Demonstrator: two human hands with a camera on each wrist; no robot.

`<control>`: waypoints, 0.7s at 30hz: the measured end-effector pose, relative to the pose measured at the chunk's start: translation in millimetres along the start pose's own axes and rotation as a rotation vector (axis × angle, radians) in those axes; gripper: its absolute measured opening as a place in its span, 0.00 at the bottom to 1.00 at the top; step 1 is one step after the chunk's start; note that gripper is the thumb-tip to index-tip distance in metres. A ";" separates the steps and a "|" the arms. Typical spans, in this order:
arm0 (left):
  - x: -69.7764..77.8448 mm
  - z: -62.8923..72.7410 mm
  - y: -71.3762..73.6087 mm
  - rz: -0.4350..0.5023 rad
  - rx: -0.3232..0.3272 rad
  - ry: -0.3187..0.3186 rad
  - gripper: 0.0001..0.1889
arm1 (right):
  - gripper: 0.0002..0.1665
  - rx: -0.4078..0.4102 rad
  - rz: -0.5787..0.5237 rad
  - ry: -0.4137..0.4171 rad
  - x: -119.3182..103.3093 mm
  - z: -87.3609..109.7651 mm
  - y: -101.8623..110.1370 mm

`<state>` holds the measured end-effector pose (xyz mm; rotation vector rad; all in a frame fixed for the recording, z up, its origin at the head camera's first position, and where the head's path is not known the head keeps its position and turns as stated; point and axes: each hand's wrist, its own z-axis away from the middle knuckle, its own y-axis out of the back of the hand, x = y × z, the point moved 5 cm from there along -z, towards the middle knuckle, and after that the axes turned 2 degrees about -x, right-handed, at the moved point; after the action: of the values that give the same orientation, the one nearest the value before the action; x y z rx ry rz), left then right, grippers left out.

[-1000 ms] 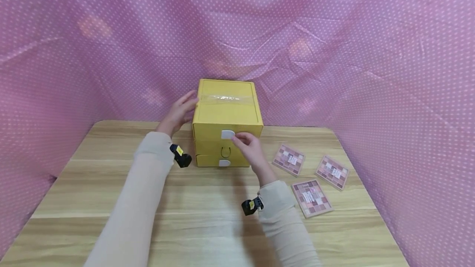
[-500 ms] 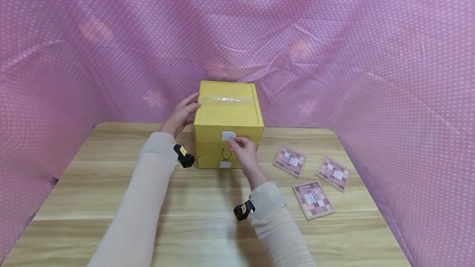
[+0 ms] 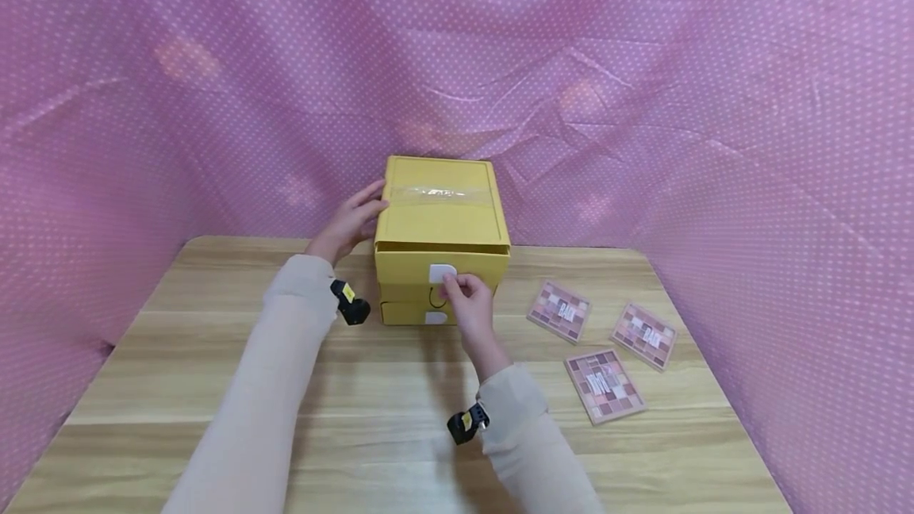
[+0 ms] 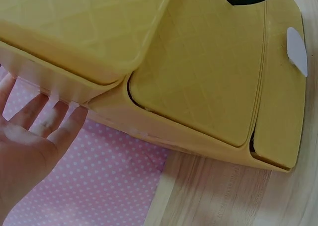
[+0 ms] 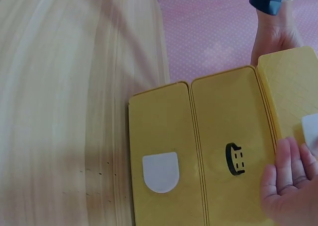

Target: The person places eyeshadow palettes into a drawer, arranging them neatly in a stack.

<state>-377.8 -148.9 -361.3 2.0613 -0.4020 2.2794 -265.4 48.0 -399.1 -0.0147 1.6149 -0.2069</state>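
A yellow box of three stacked drawers (image 3: 443, 222) stands at the back of the table. Its top drawer (image 3: 405, 267) is pulled out slightly, leaving a dark gap under the lid. My right hand (image 3: 471, 309) pinches the white tab (image 3: 439, 270) on that drawer's front; the fingertips are partly hidden in the right wrist view. Along the box's left side, my left hand (image 3: 351, 222) rests with fingers extended; in the left wrist view its fingertips touch the side wall. The middle drawer (image 5: 231, 121) bears a dark curved handle, and the bottom drawer (image 5: 159, 121) a white tab.
Three makeup palettes, a near one (image 3: 604, 387), a left one (image 3: 559, 311) and a right one (image 3: 644, 335), lie on the wooden table (image 3: 371, 419) right of the box. Pink dotted cloth (image 3: 457, 62) hangs behind and on both sides.
The top drawer has come forward a little, opening a gap beneath the lid. My right hand has moved toward me with its tab. The left hand stays at the box's side.
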 end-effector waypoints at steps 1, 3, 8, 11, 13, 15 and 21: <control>-0.1 -0.3 0.0 -0.001 -0.003 -0.001 0.29 | 0.12 0.004 -0.003 0.002 0.1 1.5 0.6; -0.5 -1.2 -0.3 -0.007 -0.015 -0.002 0.29 | 0.11 0.008 -0.011 0.005 1.0 4.8 1.8; -1.2 -1.9 0.9 -0.021 -0.020 0.000 0.29 | 0.10 0.018 -0.020 -0.005 2.9 15.4 3.5; -1.5 -2.1 2.1 -0.022 -0.019 -0.001 0.29 | 0.11 0.019 -0.007 0.004 2.7 21.7 4.4; -1.4 -2.5 2.6 -0.022 -0.022 -0.001 0.29 | 0.11 0.019 -0.004 0.015 2.9 25.4 5.0; -1.2 -2.7 2.7 -0.017 -0.028 -0.004 0.29 | 0.11 0.018 -0.016 0.017 3.7 28.8 5.8; 0.4 -2.9 4.7 -0.019 -0.040 -0.005 0.29 | 0.10 0.011 -0.023 0.005 6.9 40.1 7.8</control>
<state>-381.6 -152.8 -361.9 2.0439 -0.4225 2.2368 -225.1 49.8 -408.6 -0.0245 1.6191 -0.2332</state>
